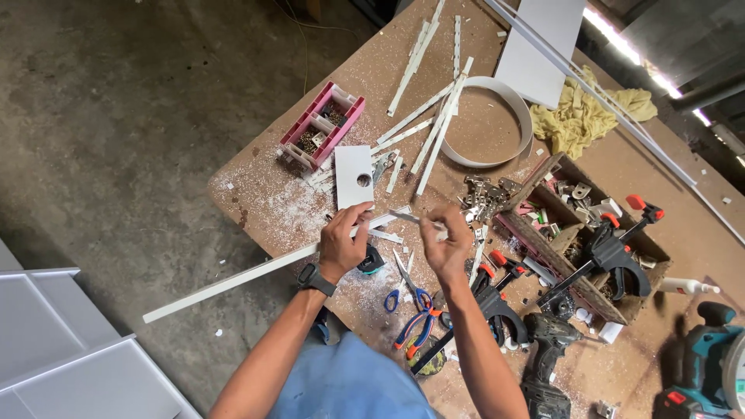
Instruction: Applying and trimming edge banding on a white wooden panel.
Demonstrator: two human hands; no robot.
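Two hands [345, 240] [448, 244], one white strip [248, 275]

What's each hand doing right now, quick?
Left hand: closed around a long white strip.
Right hand: fingers pinched on a small thin white piece beside the strip's end.

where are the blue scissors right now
In the head view, the blue scissors lie on the workbench just below and between the left hand and right hand, with the pliers right below them.
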